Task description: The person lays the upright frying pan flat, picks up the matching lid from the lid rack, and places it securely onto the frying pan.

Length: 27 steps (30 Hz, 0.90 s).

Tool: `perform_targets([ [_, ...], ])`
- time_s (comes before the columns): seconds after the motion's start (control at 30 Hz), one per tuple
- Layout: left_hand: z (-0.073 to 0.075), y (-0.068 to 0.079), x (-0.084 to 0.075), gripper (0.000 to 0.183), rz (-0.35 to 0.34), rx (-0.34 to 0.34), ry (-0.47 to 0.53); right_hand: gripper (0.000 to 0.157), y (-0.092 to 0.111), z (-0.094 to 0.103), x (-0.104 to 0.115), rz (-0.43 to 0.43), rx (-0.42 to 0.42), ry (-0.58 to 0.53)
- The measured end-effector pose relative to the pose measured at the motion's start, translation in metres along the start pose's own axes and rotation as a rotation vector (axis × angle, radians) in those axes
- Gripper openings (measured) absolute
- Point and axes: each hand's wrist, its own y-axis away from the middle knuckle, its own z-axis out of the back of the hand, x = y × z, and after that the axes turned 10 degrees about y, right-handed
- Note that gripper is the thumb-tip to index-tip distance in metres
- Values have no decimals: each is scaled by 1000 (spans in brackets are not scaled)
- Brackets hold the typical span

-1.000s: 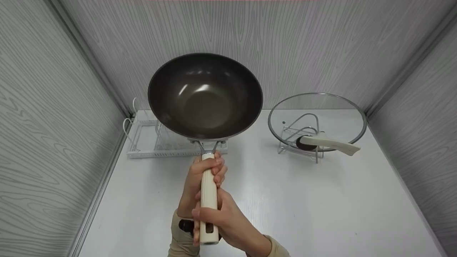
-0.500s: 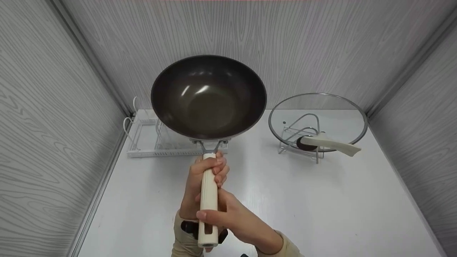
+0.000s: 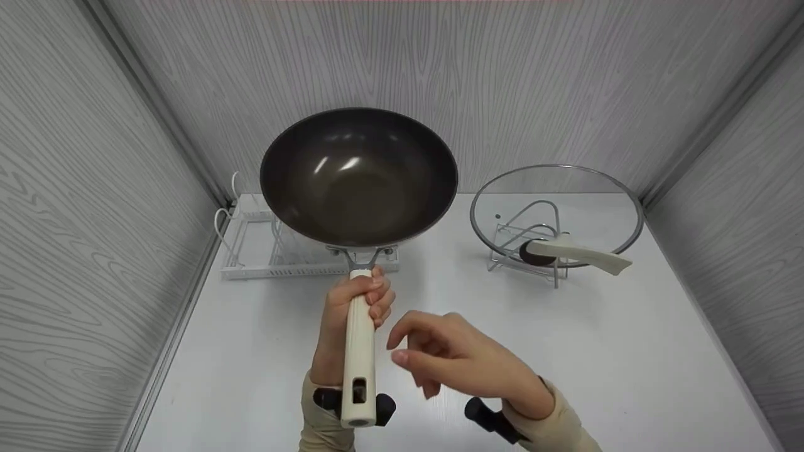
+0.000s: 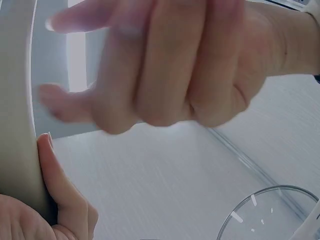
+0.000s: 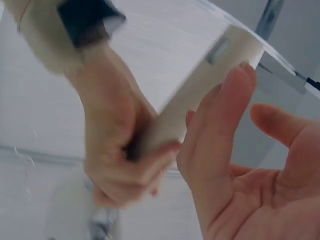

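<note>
A dark-coated wok (image 3: 361, 182) with a cream handle (image 3: 360, 351) is held up in the head view, its inside facing the camera. My left hand (image 3: 355, 301) grips the handle close to the bowl, fingers wrapped round it. Just right of the handle, apart from it, is my right hand (image 3: 461, 355), its fingers loosely bent with nothing between them. In the left wrist view the right hand (image 4: 170, 60) passes beside the handle (image 4: 17, 110). The right wrist view shows the left hand (image 5: 120, 145) round the handle (image 5: 200, 85).
A white wire rack (image 3: 276, 271) stands at the back left, partly hidden by the wok. At the back right, a glass lid (image 3: 597, 207) with a cream handle leans in a small wire stand (image 3: 527, 270). Grey wood-grain walls (image 3: 402, 56) enclose the white table (image 3: 251, 376).
My right hand has let go of the wok's handle and moved right. The left hand still grips it, and the wok has dipped slightly.
</note>
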Motion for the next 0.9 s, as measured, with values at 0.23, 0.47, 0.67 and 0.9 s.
perform_targets([
  [0.23,3,1,-3,22,22,8,36,9,-5,36,0,-9,-268,336],
  [0.47,3,1,-5,20,22,43,52,16,-24,80,-18,61,-583,684],
  [0.67,4,2,-5,17,23,75,57,24,-43,116,-37,60,-770,1001],
  [0.9,5,2,-5,18,32,94,62,40,-67,148,-60,-63,-741,1136],
])
